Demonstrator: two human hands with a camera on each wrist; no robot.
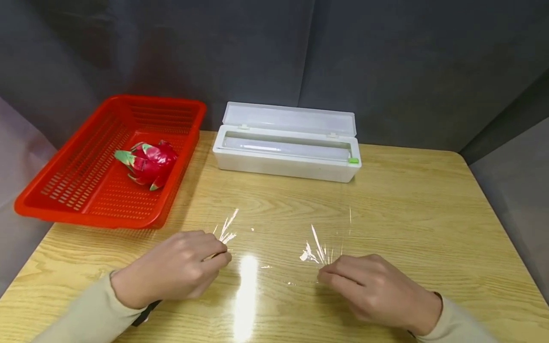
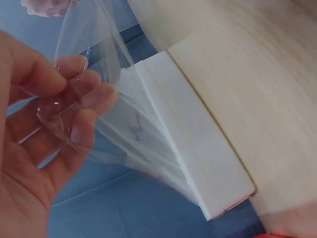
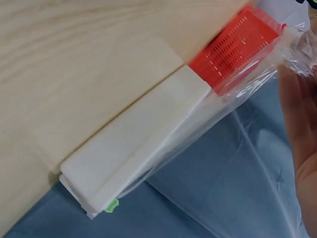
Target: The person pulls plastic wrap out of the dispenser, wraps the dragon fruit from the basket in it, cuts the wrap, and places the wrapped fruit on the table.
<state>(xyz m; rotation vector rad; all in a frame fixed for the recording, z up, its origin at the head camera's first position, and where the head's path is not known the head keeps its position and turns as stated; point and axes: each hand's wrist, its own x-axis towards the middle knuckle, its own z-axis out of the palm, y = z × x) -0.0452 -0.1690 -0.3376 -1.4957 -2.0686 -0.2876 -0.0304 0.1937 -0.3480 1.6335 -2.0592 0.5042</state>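
A clear sheet of cling film (image 2: 133,124) runs from a white dispenser box (image 1: 283,166) toward both hands. My left hand (image 1: 184,264) pinches one corner of it between thumb and fingers, and creases fan out from the grip. On the other side my right hand (image 1: 373,288) pinches the opposite corner, where the film also bunches into bright folds. Both hands are over the near part of the table, apart from each other. The box's lid (image 1: 289,119) is tipped back, showing the film roll (image 1: 287,147) inside. A green cutter slide (image 1: 353,160) sits at the box's right end.
At the left stands a red plastic basket (image 1: 107,221) with a dragon fruit (image 1: 154,164) in it, close to the box. The wooden table (image 1: 411,205) ends at dark grey curtains (image 1: 386,71) behind. Glare marks the tabletop between the hands.
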